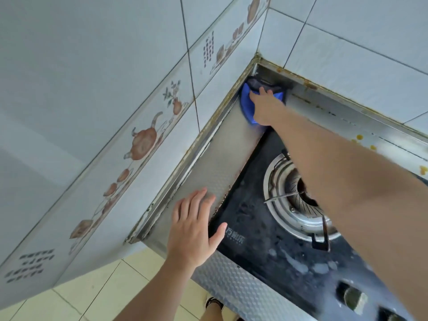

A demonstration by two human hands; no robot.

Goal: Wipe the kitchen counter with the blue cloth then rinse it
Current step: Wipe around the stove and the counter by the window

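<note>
Wiping counter (222, 158) corner | my right hand (264, 105) presses blue cloth (246, 101), left hand (192, 230) flat, released | next: sweep outward.

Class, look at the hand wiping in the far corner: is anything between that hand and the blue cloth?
Nothing visible. The right hand lies directly on the blue cloth, pressing it onto the counter in the far corner where the tiled walls meet. The left hand rests flat on the counter's near edge, well away from it.
</note>
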